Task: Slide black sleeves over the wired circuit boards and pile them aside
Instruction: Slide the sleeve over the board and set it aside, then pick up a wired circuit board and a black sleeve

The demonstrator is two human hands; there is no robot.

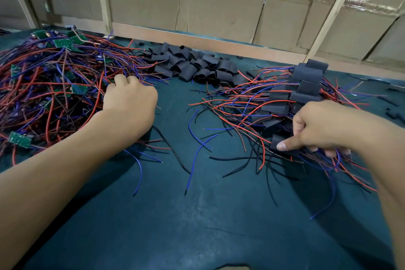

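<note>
A big tangle of bare green circuit boards [63, 43] with red, blue and black wires covers the table's left side. My left hand [129, 98] reaches into its right edge, fingers curled among the wires; what they hold is hidden. Loose black sleeves [192, 66] lie heaped at the back middle. On the right lies a pile of sleeved boards [306, 81] with wires trailing left. At that pile's near end my right hand [324, 127] pinches a sleeved board [276, 140], thumb pressed on the black sleeve.
The dark green table mat [175, 215] runs to the front edge, with a few stray wires [197, 151] on it. A wooden rail [219, 44] and cardboard boxes [219, 6] close off the back. Small black scraps [392, 114] lie at far right.
</note>
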